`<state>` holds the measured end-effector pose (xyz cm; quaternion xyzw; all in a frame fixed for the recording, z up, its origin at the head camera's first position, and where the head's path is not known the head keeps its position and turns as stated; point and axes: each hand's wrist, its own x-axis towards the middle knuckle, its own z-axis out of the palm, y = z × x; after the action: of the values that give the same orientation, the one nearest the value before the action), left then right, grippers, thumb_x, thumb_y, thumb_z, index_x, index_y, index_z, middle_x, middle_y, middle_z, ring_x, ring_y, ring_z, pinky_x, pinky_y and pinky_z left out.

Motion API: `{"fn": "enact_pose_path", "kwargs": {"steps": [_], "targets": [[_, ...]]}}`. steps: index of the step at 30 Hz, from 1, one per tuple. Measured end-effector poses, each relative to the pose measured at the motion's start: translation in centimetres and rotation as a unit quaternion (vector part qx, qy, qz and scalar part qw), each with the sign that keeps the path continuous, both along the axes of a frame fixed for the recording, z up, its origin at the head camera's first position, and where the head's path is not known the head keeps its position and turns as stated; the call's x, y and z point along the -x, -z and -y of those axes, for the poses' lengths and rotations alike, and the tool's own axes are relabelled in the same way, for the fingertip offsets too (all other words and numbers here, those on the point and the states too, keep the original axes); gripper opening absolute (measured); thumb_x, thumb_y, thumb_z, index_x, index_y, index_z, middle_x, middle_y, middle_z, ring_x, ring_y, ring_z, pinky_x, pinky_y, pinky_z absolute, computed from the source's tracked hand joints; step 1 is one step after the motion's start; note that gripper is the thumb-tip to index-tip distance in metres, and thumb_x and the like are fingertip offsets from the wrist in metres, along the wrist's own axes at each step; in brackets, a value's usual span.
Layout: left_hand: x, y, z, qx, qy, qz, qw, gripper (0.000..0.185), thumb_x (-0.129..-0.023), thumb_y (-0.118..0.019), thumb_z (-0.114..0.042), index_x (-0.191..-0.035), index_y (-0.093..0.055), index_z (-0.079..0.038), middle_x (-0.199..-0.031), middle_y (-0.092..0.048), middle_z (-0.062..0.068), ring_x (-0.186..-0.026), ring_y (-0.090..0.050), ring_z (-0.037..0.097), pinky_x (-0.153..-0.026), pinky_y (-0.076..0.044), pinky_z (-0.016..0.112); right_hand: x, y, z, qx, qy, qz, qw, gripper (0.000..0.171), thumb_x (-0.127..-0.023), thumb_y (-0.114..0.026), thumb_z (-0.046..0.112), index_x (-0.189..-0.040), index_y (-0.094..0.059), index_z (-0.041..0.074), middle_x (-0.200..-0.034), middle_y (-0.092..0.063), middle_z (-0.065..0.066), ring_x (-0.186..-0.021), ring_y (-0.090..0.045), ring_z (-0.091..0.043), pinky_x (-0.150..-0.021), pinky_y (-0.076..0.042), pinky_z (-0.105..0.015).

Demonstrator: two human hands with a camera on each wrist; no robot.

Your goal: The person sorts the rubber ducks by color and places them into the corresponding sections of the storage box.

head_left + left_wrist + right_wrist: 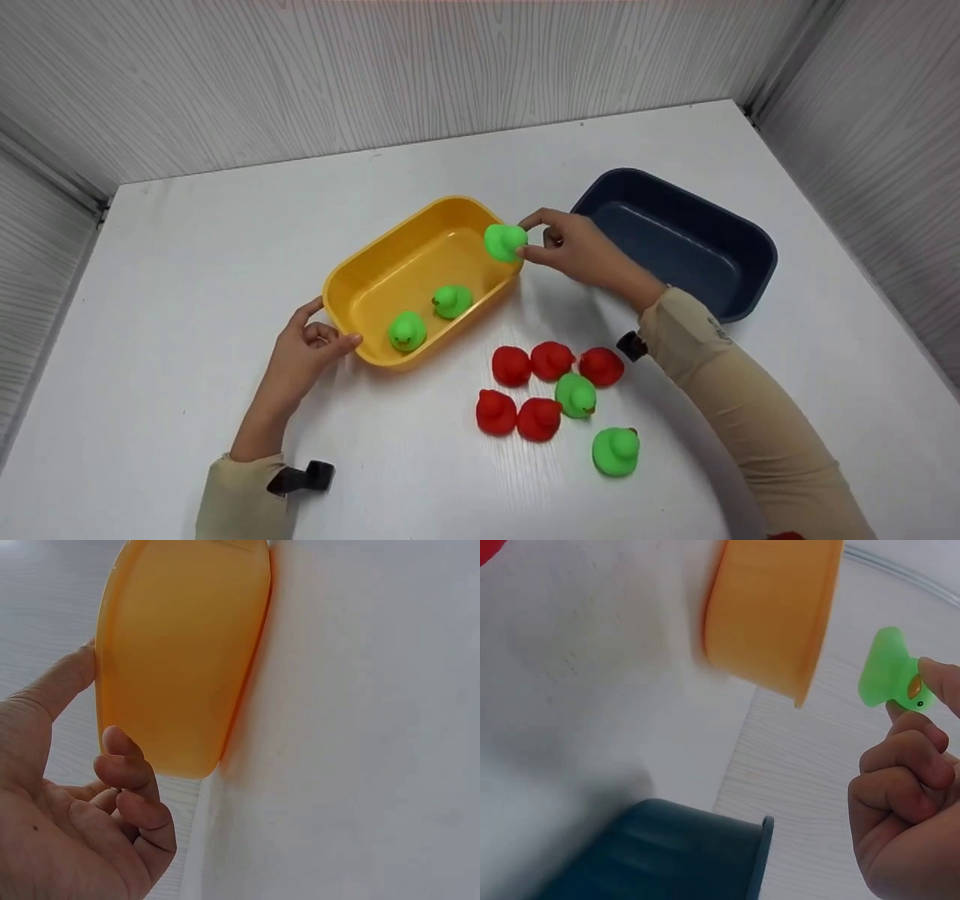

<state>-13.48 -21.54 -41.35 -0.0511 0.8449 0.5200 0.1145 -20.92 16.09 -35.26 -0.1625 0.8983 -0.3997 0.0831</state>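
My left hand (300,360) grips the left end of a yellow plastic tub (397,281), its thumb on the near rim and index finger farther along the same end. In the left wrist view the other fingers curl beside the tub's outer wall (180,667). Between right thumb and index finger, my right hand (577,247) pinches a green toy duck (501,241) by its head. This duck hangs above the tub's right end; in the right wrist view its orange beak (914,685) shows. Inside the tub sit two green ducks, one (407,331) left of the other (451,301).
A dark blue tub (667,236) stands at the right, partly behind the right forearm. Several red ducks (511,366) cluster on the white table in front of the yellow tub, with a green duck (576,395) beside them and another (616,451) nearer me.
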Motion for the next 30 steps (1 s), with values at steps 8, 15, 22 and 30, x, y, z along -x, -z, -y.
{"fn": "enact_pose_path", "kwargs": {"steps": [8, 15, 22, 30], "targets": [[0.0, -0.1, 0.1, -0.010, -0.001, -0.003, 1.0000, 0.083, -0.086, -0.073, -0.028, -0.151, -0.025, -0.011, -0.082, -0.054, -0.006, -0.074, -0.046, 0.008, -0.066, -0.041, 0.019, 1.0, 0.6, 1.3, -0.019, 0.012, 0.022, 1.000, 0.034, -0.091, -0.066, 0.031, -0.121, -0.062, 0.016, -0.069, -0.041, -0.001, -0.062, -0.039, -0.018, -0.057, -0.031, -0.026], [0.0, -0.2, 0.1, -0.004, 0.003, -0.003, 1.0000, 0.084, -0.086, -0.073, -0.030, -0.152, -0.023, -0.011, -0.083, -0.055, -0.006, -0.074, -0.046, 0.008, -0.066, -0.040, 0.019, 1.7, 1.3, 1.7, -0.070, 0.017, 0.046, 0.996, 0.038, -0.091, -0.065, 0.038, -0.125, -0.061, 0.022, -0.115, -0.064, -0.006, -0.091, -0.057, -0.024, -0.074, -0.048, -0.033], [0.0, -0.1, 0.1, -0.017, 0.000, -0.010, 0.9998, 0.082, -0.086, -0.073, -0.025, -0.151, -0.026, -0.011, -0.081, -0.055, -0.007, -0.073, -0.046, 0.007, -0.065, -0.040, 0.019, 2.2, 2.3, 1.9, -0.111, 0.007, 0.045, 0.993, 0.042, -0.090, -0.064, 0.040, -0.128, -0.062, 0.023, -0.138, -0.057, -0.003, -0.107, -0.060, -0.028, -0.089, -0.050, -0.043], [0.0, 0.1, 0.0, -0.014, 0.000, 0.002, 0.9999, 0.084, -0.086, -0.073, -0.028, -0.152, -0.023, -0.011, -0.082, -0.053, -0.006, -0.073, -0.045, 0.008, -0.064, -0.039, 0.019, 2.8, 2.5, 2.6, -0.134, -0.002, 0.077, 0.988, 0.044, -0.090, -0.063, 0.038, -0.130, -0.060, 0.019, -0.140, -0.055, -0.006, -0.120, -0.053, -0.027, -0.104, -0.042, -0.046]]}}
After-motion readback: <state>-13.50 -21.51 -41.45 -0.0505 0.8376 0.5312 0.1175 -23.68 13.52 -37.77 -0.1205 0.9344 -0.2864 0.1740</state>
